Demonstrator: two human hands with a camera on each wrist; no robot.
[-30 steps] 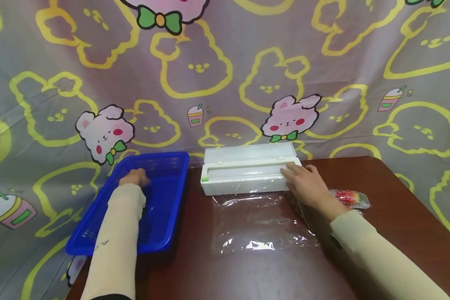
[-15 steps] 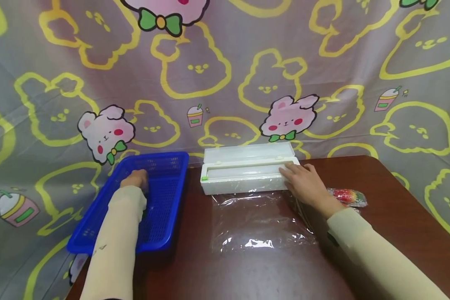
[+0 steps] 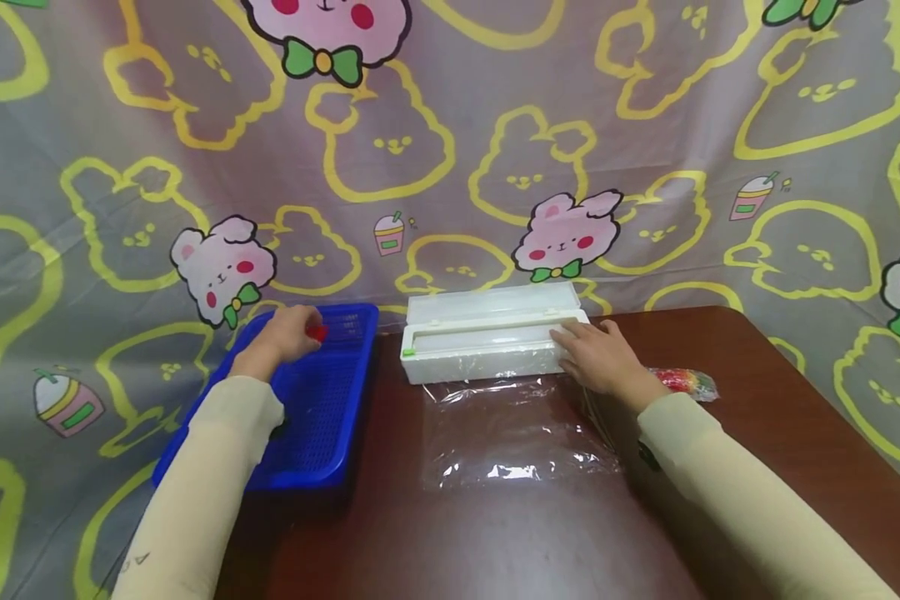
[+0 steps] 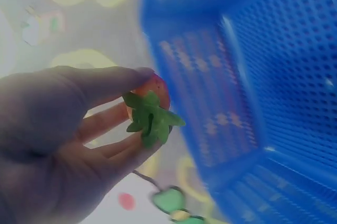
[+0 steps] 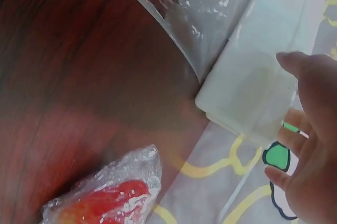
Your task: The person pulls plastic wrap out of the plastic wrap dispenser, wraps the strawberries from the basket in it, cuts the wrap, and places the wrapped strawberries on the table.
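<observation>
My left hand (image 3: 281, 335) pinches a strawberry (image 4: 154, 97) between thumb and fingers, over the far left part of the blue basket (image 3: 315, 400). In the left wrist view its green leaf cap faces the camera and its red side shows beneath the thumb. My right hand (image 3: 600, 357) rests on the right end of a white cling film dispenser (image 3: 487, 365), its fingers extended and gripping nothing. The dispenser's lid (image 3: 495, 304) stands raised at the back. A clear sheet of cling film (image 3: 510, 425) runs from its front onto the table.
Right of my right hand lies a red and yellow item wrapped in clear film (image 3: 682, 382), its kind unclear. The brown table (image 3: 495, 542) meets a patterned curtain (image 3: 435, 150) behind. Something dark green in the basket is mostly hidden by my left sleeve.
My left hand has risen out of the basket with the strawberry, which was hidden before. My right hand stays on the dispenser. The head view has shifted slightly.
</observation>
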